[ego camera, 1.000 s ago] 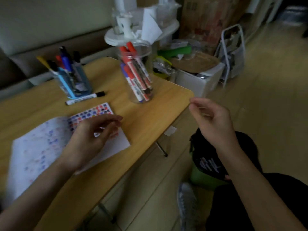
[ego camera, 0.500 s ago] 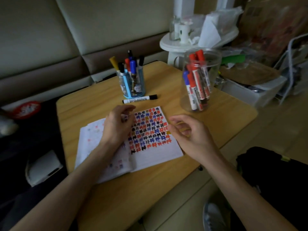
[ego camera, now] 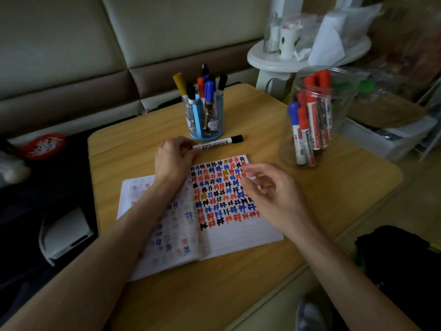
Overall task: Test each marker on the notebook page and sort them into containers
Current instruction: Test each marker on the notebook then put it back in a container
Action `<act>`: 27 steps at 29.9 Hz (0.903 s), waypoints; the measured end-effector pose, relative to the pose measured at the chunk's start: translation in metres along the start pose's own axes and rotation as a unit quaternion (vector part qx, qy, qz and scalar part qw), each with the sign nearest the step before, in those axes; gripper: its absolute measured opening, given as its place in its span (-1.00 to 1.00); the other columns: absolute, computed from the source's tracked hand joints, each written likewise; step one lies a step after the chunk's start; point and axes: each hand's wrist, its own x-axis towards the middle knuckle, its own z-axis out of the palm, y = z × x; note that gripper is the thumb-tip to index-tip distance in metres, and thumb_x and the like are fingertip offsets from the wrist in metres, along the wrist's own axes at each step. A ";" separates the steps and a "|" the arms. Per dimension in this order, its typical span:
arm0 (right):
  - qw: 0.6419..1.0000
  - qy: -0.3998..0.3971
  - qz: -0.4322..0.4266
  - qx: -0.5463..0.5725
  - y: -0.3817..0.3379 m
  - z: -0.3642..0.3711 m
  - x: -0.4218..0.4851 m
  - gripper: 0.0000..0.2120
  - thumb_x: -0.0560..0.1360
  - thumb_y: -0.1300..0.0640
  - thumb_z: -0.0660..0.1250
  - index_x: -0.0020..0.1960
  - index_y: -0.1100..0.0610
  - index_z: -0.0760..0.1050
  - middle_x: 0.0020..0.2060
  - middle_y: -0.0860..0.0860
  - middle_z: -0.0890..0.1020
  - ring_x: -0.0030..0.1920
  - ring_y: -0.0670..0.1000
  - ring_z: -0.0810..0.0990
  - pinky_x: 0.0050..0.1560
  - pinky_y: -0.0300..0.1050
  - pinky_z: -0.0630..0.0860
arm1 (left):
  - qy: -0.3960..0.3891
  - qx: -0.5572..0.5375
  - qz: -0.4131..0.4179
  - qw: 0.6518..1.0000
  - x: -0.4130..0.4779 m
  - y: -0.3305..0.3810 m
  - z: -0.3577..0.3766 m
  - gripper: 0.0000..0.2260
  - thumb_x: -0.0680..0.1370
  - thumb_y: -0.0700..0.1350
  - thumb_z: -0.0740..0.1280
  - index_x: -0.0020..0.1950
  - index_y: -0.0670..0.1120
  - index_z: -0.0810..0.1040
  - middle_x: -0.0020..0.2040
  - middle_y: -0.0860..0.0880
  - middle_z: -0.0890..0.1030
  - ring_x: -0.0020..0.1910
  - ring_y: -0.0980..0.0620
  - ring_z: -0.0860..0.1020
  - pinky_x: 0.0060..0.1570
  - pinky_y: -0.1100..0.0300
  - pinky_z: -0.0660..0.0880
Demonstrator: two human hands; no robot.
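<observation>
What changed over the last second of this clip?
The left hand moved forward across the notebook and now pinches the tail of the black-capped marker. The right hand came in from beyond the table edge to hover over the notebook. Marker, blue cup and clear jar stayed put.

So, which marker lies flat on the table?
The black-capped marker in front of the blue holder; the others stand in it or the clear jar.

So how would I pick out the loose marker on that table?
On the wooden table, find the blue pen cup at the far side. In front of it, beyond the open notebook, lies a white whiteboard marker with a black cap. It alone lies flat, outside any container, its end in the left hand.
</observation>
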 end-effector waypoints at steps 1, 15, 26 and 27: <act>1.000 -0.001 0.001 0.001 0.000 0.001 0.000 -0.78 0.59 0.05 0.43 0.23 -0.02 0.63 0.02 -0.21 0.63 0.01 -0.18 0.62 -0.06 -0.28 0.57 | 0.009 -0.007 0.011 1.000 -0.004 0.003 -0.003 -0.77 0.59 0.03 0.42 0.20 -0.02 0.66 0.11 0.02 0.68 0.13 0.05 0.57 0.12 0.13 0.52; 0.996 0.025 -0.077 -0.038 -0.024 0.014 -0.017 -0.55 0.51 0.08 0.52 0.37 0.01 0.55 -0.10 -0.19 0.64 -0.11 -0.20 0.63 -0.21 -0.43 0.50 | -0.016 -0.249 0.087 0.964 -0.128 0.067 -0.076 -0.83 0.55 -0.02 0.46 0.06 -0.08 0.63 -0.10 0.06 0.70 -0.12 0.04 0.67 -0.12 0.13 0.61; 0.970 -0.041 0.015 0.241 -0.043 0.004 -0.027 -0.84 0.64 0.13 0.35 0.01 0.23 0.59 -0.29 0.10 0.62 -0.33 0.03 0.54 -0.33 -0.18 0.50 | -0.115 -0.183 0.125 0.968 -0.143 0.047 -0.056 -0.63 0.57 0.10 0.38 0.33 0.00 0.60 0.17 0.17 0.65 0.14 0.26 0.60 0.13 0.19 0.57; 0.969 -0.038 0.019 0.243 -0.043 0.005 -0.027 -0.84 0.63 0.12 0.36 0.01 0.23 0.59 -0.29 0.10 0.62 -0.33 0.03 0.55 -0.33 -0.18 0.51 | -0.116 -0.185 0.120 0.968 -0.144 0.047 -0.055 -0.69 0.59 0.07 0.36 0.30 0.00 0.62 0.12 0.17 0.67 0.10 0.26 0.62 0.09 0.15 0.58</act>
